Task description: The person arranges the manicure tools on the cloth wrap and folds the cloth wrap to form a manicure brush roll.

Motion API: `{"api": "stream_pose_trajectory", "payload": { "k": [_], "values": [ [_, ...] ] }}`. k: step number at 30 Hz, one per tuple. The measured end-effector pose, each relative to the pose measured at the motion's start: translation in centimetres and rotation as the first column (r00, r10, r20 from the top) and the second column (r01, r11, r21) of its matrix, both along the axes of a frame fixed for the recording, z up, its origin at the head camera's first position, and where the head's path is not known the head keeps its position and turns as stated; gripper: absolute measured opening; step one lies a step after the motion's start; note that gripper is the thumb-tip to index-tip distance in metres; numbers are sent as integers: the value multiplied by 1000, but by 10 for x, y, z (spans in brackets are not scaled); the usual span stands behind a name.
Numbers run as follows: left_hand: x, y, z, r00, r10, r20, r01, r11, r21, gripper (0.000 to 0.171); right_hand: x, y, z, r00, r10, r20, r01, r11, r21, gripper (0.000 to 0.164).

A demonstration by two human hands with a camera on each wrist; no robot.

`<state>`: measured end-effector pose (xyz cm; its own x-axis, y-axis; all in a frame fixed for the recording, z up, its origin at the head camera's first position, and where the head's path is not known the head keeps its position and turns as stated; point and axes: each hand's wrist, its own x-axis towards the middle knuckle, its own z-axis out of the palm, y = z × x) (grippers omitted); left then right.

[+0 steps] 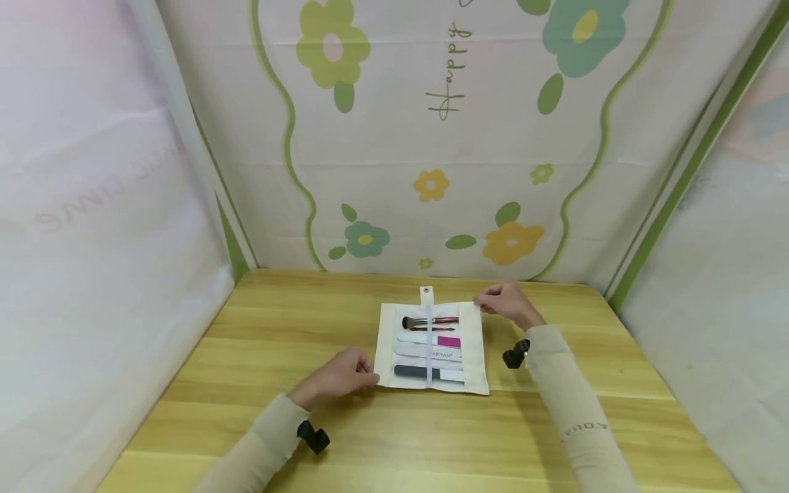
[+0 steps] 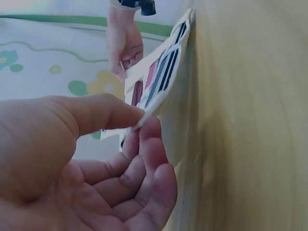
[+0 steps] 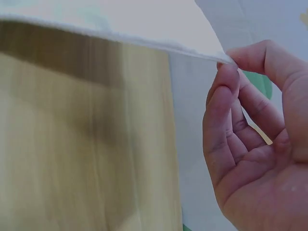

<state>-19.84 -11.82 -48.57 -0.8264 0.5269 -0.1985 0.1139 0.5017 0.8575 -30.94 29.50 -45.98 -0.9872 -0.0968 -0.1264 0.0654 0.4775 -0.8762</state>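
A cream fabric tool pouch (image 1: 474, 349) lies spread out between the two hands, with a snap tab (image 1: 427, 294) at its far edge. Under its white elastic strap sit a brush (image 1: 416, 322), a thin slim tool, and several nail files, one of them a dark nail file (image 1: 411, 371). My left hand (image 1: 346, 373) pinches the near left corner between thumb and forefinger. At the far right corner, my right hand (image 1: 507, 303) pinches the fabric the same way. In the right wrist view the pouch edge (image 3: 144, 43) is raised over the wood, casting a shadow.
The wooden table (image 1: 431, 445) carries the pouch near its middle. Behind it hangs a floral curtain (image 1: 394, 171), with pale fabric walls at left and right. A black wrist camera (image 1: 314, 437) is strapped to the left sleeve, another (image 1: 516, 354) to the right.
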Motion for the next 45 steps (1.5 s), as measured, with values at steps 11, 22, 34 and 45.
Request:
{"api": "stream_pose_trajectory", "payload": {
  "k": [11, 22, 34, 45],
  "values": [
    [6, 6, -6, 1000, -2, -17, 1, 998, -62, 25, 8, -18, -22, 996, -48, -80, 58, 990, 131, 21],
    [7, -2, 10, 987, -76, -145, 54, 987, -150, 15, 23, -10, -9, 984, 138, -111, -92, 934, 346, 27],
    [1, -9, 23, 833, -403, -379, 260, 890, -375, 33, 102, -22, 20, 837, 543, -68, -398, 689, 606, 51],
    [8, -2, 17, 689, -502, -523, 198, 824, -530, 48, 143, -25, 9, 767, 632, -114, -380, 590, 712, 57]
  ]
}}
